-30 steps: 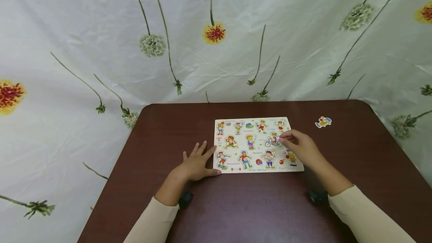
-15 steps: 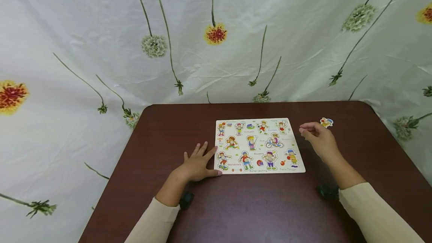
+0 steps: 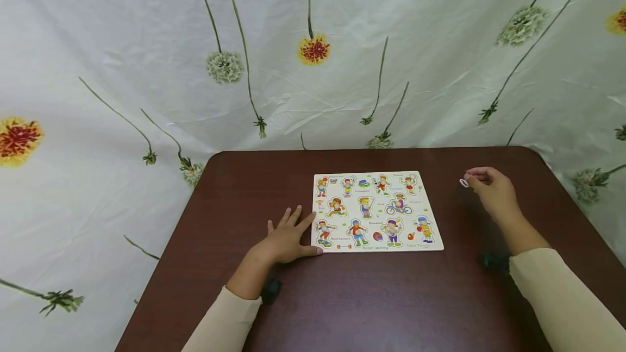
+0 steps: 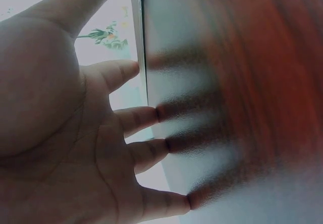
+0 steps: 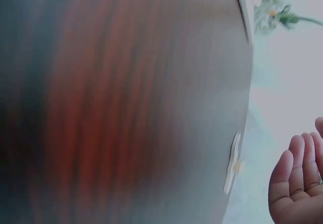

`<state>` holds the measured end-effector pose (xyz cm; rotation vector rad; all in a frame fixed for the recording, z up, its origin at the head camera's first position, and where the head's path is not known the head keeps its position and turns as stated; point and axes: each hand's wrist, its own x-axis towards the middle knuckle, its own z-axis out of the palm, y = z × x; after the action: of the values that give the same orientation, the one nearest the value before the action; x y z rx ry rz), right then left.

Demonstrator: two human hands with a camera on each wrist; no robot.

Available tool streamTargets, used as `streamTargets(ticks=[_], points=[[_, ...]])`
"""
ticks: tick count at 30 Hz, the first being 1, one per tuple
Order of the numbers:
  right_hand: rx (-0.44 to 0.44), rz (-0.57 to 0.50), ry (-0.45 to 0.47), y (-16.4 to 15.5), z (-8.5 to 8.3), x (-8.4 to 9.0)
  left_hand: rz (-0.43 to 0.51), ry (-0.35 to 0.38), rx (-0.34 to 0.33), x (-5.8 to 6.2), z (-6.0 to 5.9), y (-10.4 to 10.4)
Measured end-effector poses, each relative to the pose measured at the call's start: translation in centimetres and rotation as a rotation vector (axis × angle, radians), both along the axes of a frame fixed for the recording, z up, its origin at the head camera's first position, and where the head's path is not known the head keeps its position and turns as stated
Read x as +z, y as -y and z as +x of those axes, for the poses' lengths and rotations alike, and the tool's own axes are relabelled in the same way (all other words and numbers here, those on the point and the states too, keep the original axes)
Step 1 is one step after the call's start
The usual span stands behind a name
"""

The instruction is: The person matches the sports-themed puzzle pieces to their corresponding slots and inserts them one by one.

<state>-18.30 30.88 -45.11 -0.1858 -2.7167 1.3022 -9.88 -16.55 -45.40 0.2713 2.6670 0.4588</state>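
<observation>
Wooden puzzle board [image 3: 376, 211] lies under the flat left hand [image 3: 286, 240]; at its 2 o'clock, the right hand's [image 3: 494, 194] curled fingers reach the loose piece [image 3: 464, 182], not visibly gripped; it may skid off the counter [image 3: 371, 297].

Glossy dark-brown wood-look table [image 3: 371, 297], reflecting light; matt printed puzzle board [image 3: 377, 211], seemingly wooden; creased, thin floral backdrop cloth [image 3: 146, 42]; soft cream fabric sleeves [image 3: 562, 297].
</observation>
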Motion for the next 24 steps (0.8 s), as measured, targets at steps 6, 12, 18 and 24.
streamTargets(ticks=[6, 12, 18, 24], points=[[0.011, 0.145, 0.04, -1.7, -1.4, -0.1, 0.005, 0.005, 0.006, 0.1, 0.0, 0.0], [0.013, 0.201, 0.087, -2.9, -2.7, -0.5, 0.008, 0.005, 0.004, 0.1, 0.0, 0.0], [0.066, 0.284, 0.144, -3.2, -3.5, -0.7, 0.004, 0.006, 0.006, 0.1, 0.0, 0.1], [0.113, 0.347, 0.199, -3.2, -3.9, -0.5, 0.005, 0.004, 0.002, 0.2, 0.1, 0.0]])
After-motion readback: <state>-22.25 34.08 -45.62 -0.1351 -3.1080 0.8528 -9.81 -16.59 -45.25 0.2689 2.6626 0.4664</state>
